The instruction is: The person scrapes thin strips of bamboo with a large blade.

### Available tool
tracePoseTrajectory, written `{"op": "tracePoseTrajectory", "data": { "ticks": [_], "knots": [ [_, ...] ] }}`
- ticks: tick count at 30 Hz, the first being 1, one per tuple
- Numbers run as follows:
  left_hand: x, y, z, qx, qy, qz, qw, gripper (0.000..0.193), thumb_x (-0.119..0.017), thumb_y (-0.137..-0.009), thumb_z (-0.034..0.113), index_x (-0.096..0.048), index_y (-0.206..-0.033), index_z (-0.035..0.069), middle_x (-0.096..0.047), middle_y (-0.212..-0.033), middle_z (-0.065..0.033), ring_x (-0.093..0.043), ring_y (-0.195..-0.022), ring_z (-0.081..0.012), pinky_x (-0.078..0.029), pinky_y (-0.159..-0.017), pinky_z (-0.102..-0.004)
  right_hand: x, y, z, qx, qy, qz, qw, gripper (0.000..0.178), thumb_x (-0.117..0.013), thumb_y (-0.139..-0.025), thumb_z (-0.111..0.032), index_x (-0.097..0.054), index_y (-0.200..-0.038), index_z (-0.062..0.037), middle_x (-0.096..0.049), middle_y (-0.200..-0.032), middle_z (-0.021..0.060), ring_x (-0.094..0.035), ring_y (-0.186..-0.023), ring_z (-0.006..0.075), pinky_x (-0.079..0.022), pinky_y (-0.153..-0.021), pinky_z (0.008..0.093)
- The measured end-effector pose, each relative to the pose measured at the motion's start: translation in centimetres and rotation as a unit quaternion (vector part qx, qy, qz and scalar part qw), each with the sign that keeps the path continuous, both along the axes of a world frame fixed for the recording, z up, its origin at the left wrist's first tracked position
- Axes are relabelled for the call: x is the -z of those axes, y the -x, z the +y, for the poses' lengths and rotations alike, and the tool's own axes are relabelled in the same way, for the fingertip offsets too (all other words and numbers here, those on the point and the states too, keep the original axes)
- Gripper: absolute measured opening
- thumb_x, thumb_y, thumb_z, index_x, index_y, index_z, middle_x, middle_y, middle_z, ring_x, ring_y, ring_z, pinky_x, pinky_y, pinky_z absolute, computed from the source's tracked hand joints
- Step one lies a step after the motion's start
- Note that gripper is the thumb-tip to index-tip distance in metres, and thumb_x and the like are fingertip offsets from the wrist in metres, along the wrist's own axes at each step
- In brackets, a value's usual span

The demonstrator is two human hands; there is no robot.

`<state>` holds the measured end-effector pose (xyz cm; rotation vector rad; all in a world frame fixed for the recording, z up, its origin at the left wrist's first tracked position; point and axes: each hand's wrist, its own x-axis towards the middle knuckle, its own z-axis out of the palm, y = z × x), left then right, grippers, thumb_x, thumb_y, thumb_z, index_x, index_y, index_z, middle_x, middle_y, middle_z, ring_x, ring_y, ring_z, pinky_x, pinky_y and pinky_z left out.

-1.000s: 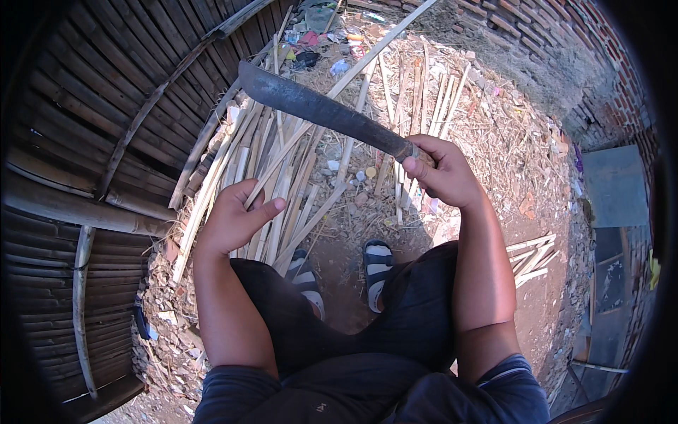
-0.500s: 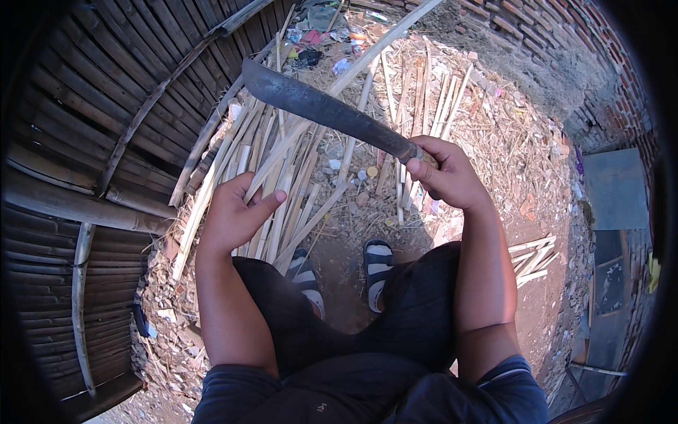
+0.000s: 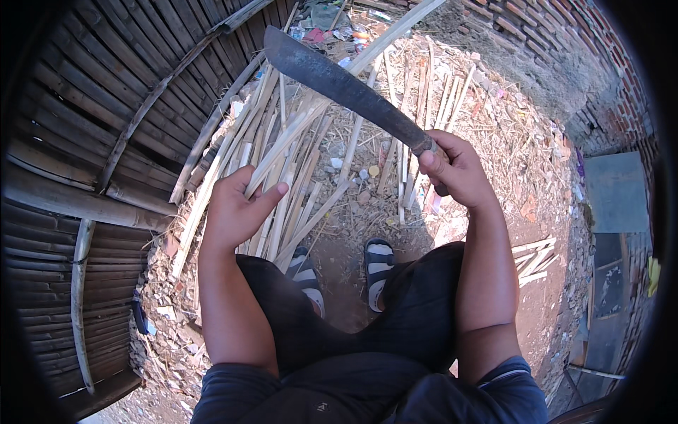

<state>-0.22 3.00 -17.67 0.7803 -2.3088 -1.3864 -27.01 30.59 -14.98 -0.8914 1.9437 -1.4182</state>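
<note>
Left of the fingers of the left hand (image 3: 236, 206), a big wall of dark bamboo (image 3: 120, 85). Up and to the right, past the fingers of the right hand (image 3: 459, 172), a brick wall (image 3: 590, 78). Under and past the left fingers, a messy pile of bamboo strips (image 3: 304, 177) on the ground (image 3: 346, 311). Going up and right from the left fingers, one long bamboo strip (image 3: 399, 30), pinched between thumb and fingers. Up and left from the right fingers, a dark machete (image 3: 346, 93), with those fingers closed around its handle (image 3: 441, 189). Part of the long strip hidden behind it; touching or not, hard to tell. Below the right fingers, off to the right, a little heap of short strips (image 3: 535, 258). Down between both hands, two striped sandals (image 3: 379, 259).
</note>
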Motion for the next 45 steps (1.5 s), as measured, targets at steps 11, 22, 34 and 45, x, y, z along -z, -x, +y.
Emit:
{"op": "tracePoseTrajectory", "data": {
  "ticks": [11, 22, 34, 45],
  "knots": [
    [0.1, 0.3, 0.2, -0.060, 0.148, 0.027, 0.987, 0.035, -0.087, -0.089, 0.025, -0.064, -0.081, 0.000, -0.055, -0.065, -0.0017, -0.046, -0.062, -0.0095, -0.040, -0.056, -0.0299, 0.4, 0.5, 0.4, 0.057, 0.098, -0.008, 0.994, 0.062, -0.085, -0.092, -0.047, -0.068, -0.133, -0.0036, -0.061, -0.079, -0.0034, -0.050, -0.059, 0.0027, -0.036, -0.048, 0.0213],
    [0.6, 0.6, 0.4, -0.095, 0.224, 0.069, 0.968, 0.040, -0.086, -0.087, 0.035, -0.067, -0.081, 0.000, -0.061, -0.061, -0.0157, -0.056, -0.051, -0.0261, -0.046, -0.054, -0.0386, 0.0, 0.4, 0.4, 0.008, 0.045, 0.004, 0.999, 0.055, -0.085, -0.093, -0.042, -0.071, -0.130, -0.0029, -0.068, -0.088, -0.0003, -0.061, -0.077, 0.0081, -0.050, -0.065, 0.0270],
    [0.5, 0.8, 0.6, -0.106, 0.218, 0.064, 0.968, 0.041, -0.086, -0.087, 0.036, -0.068, -0.082, 0.000, -0.062, -0.061, -0.0164, -0.058, -0.052, -0.0291, -0.047, -0.055, -0.0401, 0.2, -1.1, -0.9, -0.021, 0.008, 0.063, 0.998, 0.056, -0.086, -0.093, -0.037, -0.071, -0.131, 0.0000, -0.075, -0.110, 0.0061, -0.067, -0.103, 0.0147, -0.054, -0.093, 0.0328],
    [0.1, 0.7, 0.4, -0.101, 0.222, 0.029, 0.969, 0.041, -0.086, -0.087, 0.034, -0.067, -0.081, -0.001, -0.061, -0.060, -0.0156, -0.055, -0.050, -0.0261, -0.047, -0.054, -0.0388, -0.8, -1.3, -1.0, 0.061, 0.090, 0.257, 0.960, 0.049, -0.092, -0.084, -0.024, -0.071, -0.123, -0.0021, -0.076, -0.105, 0.0100, -0.073, -0.095, 0.0182, -0.057, -0.086, 0.0328]
  ]
}}
